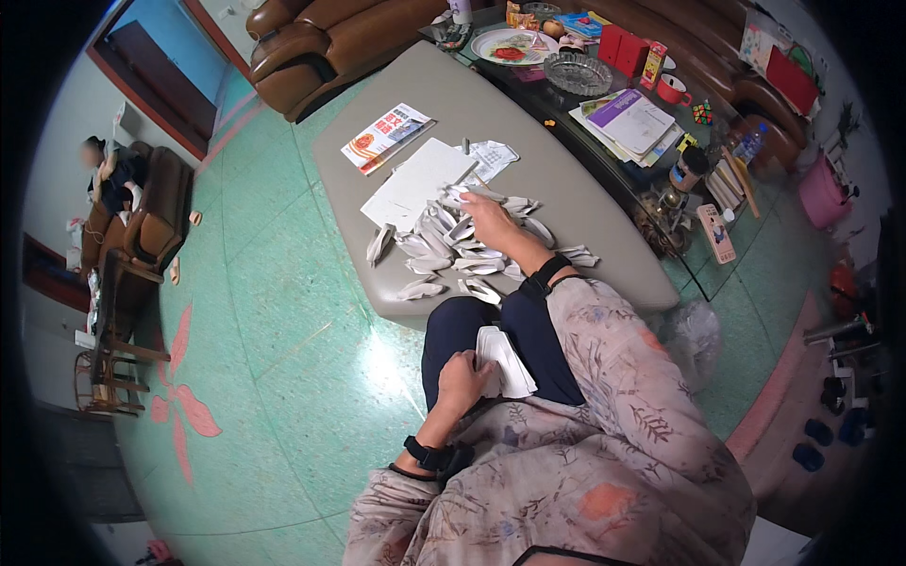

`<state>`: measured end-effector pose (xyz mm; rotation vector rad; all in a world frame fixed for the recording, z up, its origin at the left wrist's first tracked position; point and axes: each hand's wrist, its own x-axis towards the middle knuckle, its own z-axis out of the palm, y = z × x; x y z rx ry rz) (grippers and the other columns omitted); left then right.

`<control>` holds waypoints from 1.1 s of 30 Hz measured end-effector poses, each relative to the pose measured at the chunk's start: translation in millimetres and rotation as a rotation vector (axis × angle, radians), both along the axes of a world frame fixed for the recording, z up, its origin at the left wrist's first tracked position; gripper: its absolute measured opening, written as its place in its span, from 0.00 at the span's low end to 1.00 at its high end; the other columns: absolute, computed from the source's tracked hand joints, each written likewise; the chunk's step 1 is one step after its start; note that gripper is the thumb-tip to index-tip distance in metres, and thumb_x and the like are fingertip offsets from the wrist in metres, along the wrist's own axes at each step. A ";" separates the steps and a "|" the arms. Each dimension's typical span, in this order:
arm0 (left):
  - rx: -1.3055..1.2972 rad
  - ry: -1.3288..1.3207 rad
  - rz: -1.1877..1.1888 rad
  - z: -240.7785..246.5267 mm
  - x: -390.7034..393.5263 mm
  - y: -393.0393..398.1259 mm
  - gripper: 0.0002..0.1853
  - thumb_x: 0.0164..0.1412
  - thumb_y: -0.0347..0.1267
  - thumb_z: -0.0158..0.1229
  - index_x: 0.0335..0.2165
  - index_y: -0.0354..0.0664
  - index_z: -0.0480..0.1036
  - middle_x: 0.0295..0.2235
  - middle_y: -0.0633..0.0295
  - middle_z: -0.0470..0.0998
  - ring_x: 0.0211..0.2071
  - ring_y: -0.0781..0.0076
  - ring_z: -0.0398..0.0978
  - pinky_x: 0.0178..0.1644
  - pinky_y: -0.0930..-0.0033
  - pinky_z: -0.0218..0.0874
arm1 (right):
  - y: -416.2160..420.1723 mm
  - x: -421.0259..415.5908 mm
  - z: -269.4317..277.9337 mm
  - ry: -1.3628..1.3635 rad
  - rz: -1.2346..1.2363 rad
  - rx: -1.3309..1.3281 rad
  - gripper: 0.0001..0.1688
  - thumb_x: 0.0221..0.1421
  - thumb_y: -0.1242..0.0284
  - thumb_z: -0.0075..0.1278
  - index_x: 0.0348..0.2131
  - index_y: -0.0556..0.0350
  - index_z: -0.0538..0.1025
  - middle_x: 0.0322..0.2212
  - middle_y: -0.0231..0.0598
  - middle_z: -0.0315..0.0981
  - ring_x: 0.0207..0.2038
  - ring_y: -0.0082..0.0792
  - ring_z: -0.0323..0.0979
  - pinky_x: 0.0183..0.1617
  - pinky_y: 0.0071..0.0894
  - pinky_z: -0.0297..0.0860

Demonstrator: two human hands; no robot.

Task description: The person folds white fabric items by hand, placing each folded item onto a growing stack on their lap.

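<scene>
On my lap, my left hand (pixel 459 385) holds a small stack of white paper sheets (pixel 511 368), thumb on top. My right hand (pixel 490 221) reaches over a pile of boat-shaped folded white papers (pixel 428 244) on a grey padded ottoman (pixel 566 184). Its fingertips touch a folded paper at the pile's far side; whether they grip it is hidden by the hand. Behind the pile lies a white board or pad (pixel 417 184). A printed sheet (pixel 488 161) lies beside it, with a small grey stick-like object (pixel 465 145) on top.
A printed booklet (pixel 388 138) lies farther back on the ottoman. At right stands a dark glass table (pixel 559 106) with a glass ashtray (pixel 578 73), an oval plate (pixel 514 47) and notebooks (pixel 630 122). A clear plastic bag (pixel 695 338) is on the floor. A person (pixel 113 177) sits far left.
</scene>
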<state>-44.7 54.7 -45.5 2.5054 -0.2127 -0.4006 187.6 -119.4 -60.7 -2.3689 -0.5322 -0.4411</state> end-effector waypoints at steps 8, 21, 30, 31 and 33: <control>-0.711 0.172 0.224 -34.3 12.6 15.4 0.18 0.53 0.34 0.60 0.37 0.33 0.66 0.30 0.56 0.76 0.32 0.72 0.75 0.35 0.70 0.66 | -22.8 -57.0 19.1 -0.046 -0.008 0.341 0.15 0.47 0.84 0.40 0.34 0.61 0.75 0.42 0.47 0.73 0.43 0.47 0.72 0.47 0.34 0.67; -1.024 0.573 0.396 33.8 29.6 -18.9 0.19 0.59 0.43 0.54 0.35 0.36 0.63 0.29 0.60 0.72 0.27 0.74 0.74 0.27 0.71 0.72 | -37.5 -222.1 81.1 0.115 0.440 0.132 0.13 0.42 0.80 0.54 0.32 0.60 0.70 0.32 0.40 0.68 0.39 0.43 0.68 0.42 0.37 0.66; -1.005 0.583 0.418 40.1 27.9 -22.4 0.22 0.58 0.46 0.55 0.33 0.36 0.63 0.25 0.61 0.70 0.21 0.74 0.72 0.21 0.72 0.70 | -38.1 -230.6 83.9 0.089 0.442 0.085 0.09 0.44 0.80 0.53 0.30 0.62 0.70 0.31 0.41 0.67 0.37 0.43 0.68 0.40 0.37 0.66; -0.995 0.590 0.428 39.9 28.4 -22.0 0.22 0.58 0.47 0.55 0.33 0.36 0.63 0.25 0.60 0.70 0.20 0.74 0.72 0.21 0.73 0.70 | -37.9 -230.8 83.3 0.055 0.445 0.059 0.08 0.45 0.80 0.52 0.30 0.62 0.70 0.31 0.42 0.67 0.36 0.43 0.68 0.40 0.37 0.66; -0.989 0.601 0.429 39.2 27.8 -21.7 0.23 0.58 0.47 0.55 0.32 0.36 0.63 0.25 0.60 0.70 0.19 0.73 0.72 0.20 0.73 0.69 | -37.3 -230.2 75.6 0.065 0.442 0.103 0.10 0.44 0.81 0.54 0.31 0.64 0.71 0.32 0.42 0.68 0.35 0.43 0.69 0.39 0.36 0.67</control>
